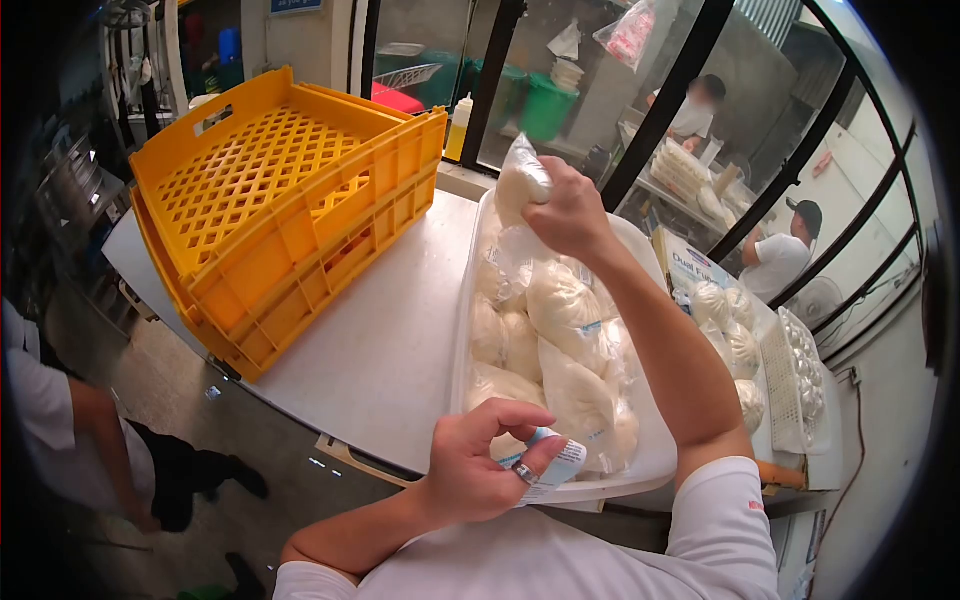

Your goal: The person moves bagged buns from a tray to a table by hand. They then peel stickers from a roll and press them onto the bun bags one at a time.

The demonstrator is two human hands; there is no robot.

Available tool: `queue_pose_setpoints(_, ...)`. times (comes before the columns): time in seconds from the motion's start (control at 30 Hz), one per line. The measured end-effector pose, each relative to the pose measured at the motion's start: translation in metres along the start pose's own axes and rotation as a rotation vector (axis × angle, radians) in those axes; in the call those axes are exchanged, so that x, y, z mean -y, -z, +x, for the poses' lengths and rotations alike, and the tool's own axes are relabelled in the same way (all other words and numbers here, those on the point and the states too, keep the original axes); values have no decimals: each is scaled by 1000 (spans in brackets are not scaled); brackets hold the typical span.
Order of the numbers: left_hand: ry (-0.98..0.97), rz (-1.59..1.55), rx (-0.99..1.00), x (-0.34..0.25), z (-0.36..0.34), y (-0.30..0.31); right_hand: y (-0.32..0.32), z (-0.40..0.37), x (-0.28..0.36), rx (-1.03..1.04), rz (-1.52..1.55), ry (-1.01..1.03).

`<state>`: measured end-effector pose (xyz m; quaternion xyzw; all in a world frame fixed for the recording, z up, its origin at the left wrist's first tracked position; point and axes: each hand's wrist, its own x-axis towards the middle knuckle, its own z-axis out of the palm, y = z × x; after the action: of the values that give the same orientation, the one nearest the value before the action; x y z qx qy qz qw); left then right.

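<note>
Right hand [572, 205] clamped on a filled clear plastic bag [522, 178], upright, long axis leaning slightly, over tub's far left corner. Left hand [485, 462], well apart at near rim, pinches blue-and-white printed packet [565, 466]. White tub [645, 245]: knotted bags of white contents [562, 300]. Left: stacked yellow crates [290, 310] on white table [420, 300].

Right hand [572, 212] grips filled clear bag [521, 180] above far edge of white tub [652, 468]; left hand [480, 465] pinches printed slip [563, 468] over tub's near edge; more filled bags [562, 300] piled inside; yellow crates [265, 290] stacked toward worktop's [410, 320] left edge; squeeze bottle [459, 128] beside crates' far corner; two people [782, 262] beyond window [667, 108].
</note>
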<state>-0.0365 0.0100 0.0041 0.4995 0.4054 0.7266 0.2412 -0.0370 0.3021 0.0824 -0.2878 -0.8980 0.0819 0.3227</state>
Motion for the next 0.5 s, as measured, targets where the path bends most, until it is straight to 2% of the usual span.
queue_pose_setpoints(0.03, -14, 12, 4, 0, 0, 0, -9, -3, -5, -137, -79, 148)
queue_pose_setpoints(0.07, -33, 27, 8, 0, 1, 0, -17, -9, -12, -169, -128, 321)
queue_pose_setpoints(0.2, -102, 79, 17, -1, 3, 0, -53, -30, -33, -152, -401, 585)
queue_pose_setpoints(0.3, -147, 101, 17, -2, 7, -1, -65, -40, -38, -68, -378, 509)
queue_pose_setpoints(0.4, -150, 109, 11, -1, 6, -2, -51, -41, -43, 110, -511, 484)
queue_pose_setpoints(0.5, -149, 126, 11, -1, 5, -3, -48, -39, -51, 403, -500, 443)
